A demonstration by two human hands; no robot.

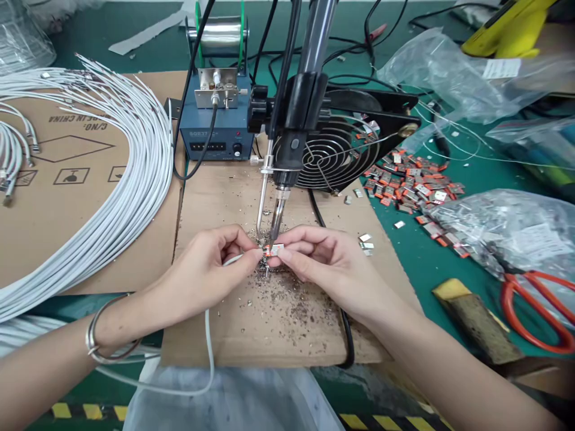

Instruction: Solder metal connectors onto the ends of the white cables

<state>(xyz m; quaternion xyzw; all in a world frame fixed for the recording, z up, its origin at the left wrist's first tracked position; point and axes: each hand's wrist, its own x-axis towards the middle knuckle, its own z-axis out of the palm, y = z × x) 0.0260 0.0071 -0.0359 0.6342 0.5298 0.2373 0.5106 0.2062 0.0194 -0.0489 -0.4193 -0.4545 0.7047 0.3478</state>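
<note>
My left hand (224, 257) pinches the end of a white cable (209, 341), whose length hangs down and loops off to the left. Between the fingertips of my right hand (323, 260) is a small orange and silver USB connector (275, 249). The cable end and the connector meet under the tip of a soldering iron (279, 209), which is clamped upright in a stand. A thin metal solder feed tube (262, 203) comes down beside the iron. Whether the wires are joined to the connector is too small to tell.
A blue solder feeder (215, 129) with a solder spool (221, 36) stands behind, beside a black fan (335, 152). White cables (148, 161) lie left on cardboard. Loose connectors (408, 182), plastic bags (516, 239) and red-handled scissors (510, 305) lie right. Solder debris dots the cardboard (215, 203).
</note>
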